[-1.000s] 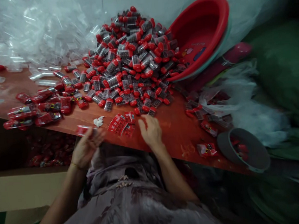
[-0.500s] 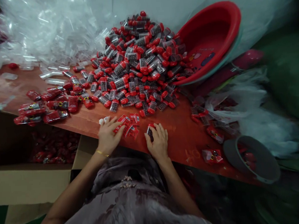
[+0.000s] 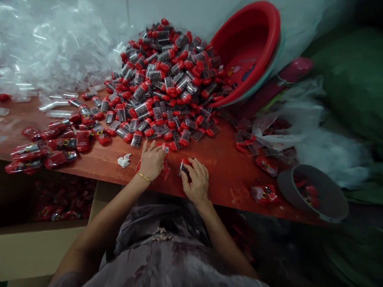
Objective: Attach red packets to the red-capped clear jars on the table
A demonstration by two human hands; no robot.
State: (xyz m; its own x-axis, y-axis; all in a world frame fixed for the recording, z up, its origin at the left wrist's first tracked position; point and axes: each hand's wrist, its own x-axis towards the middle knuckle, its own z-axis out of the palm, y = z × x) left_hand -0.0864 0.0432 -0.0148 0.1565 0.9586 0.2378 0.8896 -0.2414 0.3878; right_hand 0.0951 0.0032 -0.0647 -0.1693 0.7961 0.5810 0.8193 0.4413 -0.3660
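Note:
My left hand [image 3: 152,160] lies palm down, fingers spread, over flat red printed wrappers [image 3: 164,171] near the table's front edge; it covers part of them. To its right, my right hand [image 3: 196,177] has thumb and fingers closed around a small clear tube with a red cap [image 3: 183,166]. Left of my left hand sits a crumpled white scrap [image 3: 124,160]. Behind both hands rises a big pile of red-capped clear tubes with dark beads [image 3: 162,83].
A red basin [image 3: 259,24] leans at the pile's right. Filled red packets [image 3: 58,144] and clear empty tubes [image 3: 55,52] lie left. At the right are a plastic bag [image 3: 293,125] and grey round container [image 3: 329,204]. An open carton [image 3: 39,250] stands below left.
My left hand has moved right, away from the white scrap and onto the red wrappers. My right hand still holds the tube. The view has shifted, so the scene sits further left.

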